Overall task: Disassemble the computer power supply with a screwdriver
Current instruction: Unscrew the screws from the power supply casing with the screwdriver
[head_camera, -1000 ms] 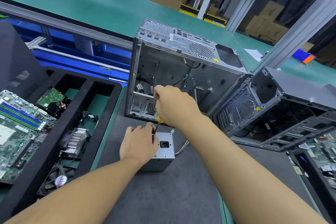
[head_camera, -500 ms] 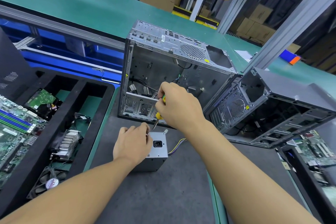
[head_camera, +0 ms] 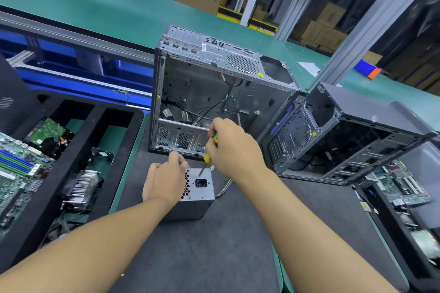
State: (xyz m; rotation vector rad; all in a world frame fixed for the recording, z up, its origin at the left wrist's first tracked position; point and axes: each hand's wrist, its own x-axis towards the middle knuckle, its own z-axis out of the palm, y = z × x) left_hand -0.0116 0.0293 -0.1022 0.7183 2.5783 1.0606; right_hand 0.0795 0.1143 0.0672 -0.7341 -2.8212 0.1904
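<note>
The left hand grips power supply edge; right hand holds screwdriver; open case just behind.

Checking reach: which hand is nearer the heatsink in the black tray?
Left. The left hand grips the left edge of the power supply, right of the heatsink; the right hand, gripping the screwdriver, is farther right.

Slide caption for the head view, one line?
Left hand holds the power supply while right hand sets a screwdriver on its top face.
</note>
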